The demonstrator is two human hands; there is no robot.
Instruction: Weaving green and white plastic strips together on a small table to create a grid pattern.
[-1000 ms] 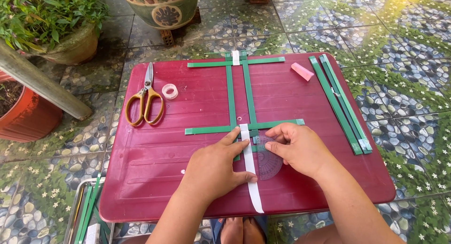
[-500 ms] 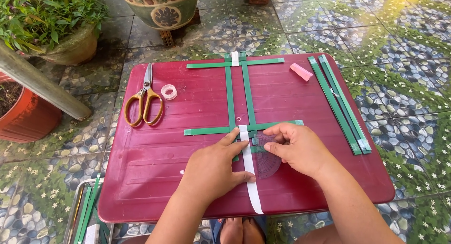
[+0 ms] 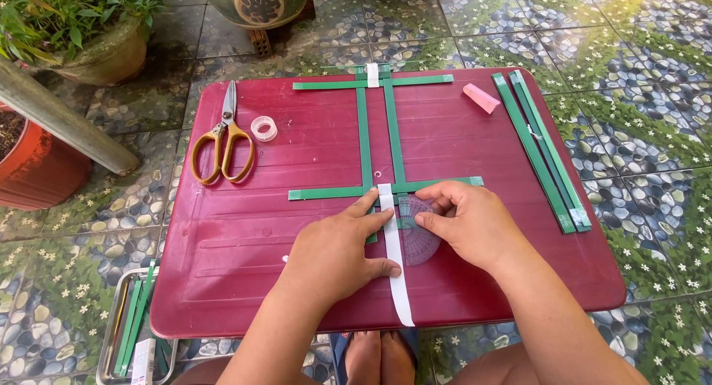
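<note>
Head view: a dark red folding table (image 3: 245, 229) is seen from above, set on a patterned tile floor (image 3: 638, 29).

At the table's middle a frame of green strips (image 3: 393, 133) is laid out: two long strips run toward 12 o'clock, crossed by one strip at the far end and one near the hands. A white strip (image 3: 397, 281) is laid along the 6 o'clock line, from the lower crossing to the table's near edge. A short white piece (image 3: 373, 75) is seen on the far crossing.

The left hand (image 3: 334, 251) is laid flat, palm down, fingers pressed together, with index tip and thumb touching the white strip's left edge. The right hand (image 3: 467, 222) is placed just to the strip's right; its fingers are curled, tips pressed down on a clear, purple-tinted protractor (image 3: 419, 244) that lies touching the strip. Whether it is pinched cannot be told.

At 10 o'clock yellow-handled scissors (image 3: 222, 144) are lying, with a small clear tape roll (image 3: 263, 127) just beside them. At 1 o'clock a pink eraser (image 3: 481, 98) is seen. At 3 o'clock a bundle of spare green strips (image 3: 541, 147) is laid.

At 7 o'clock, on the floor, a metal tray (image 3: 111, 311) with more green strips is seen. Plant pots (image 3: 104, 58) are placed at 10–11 o'clock.
</note>
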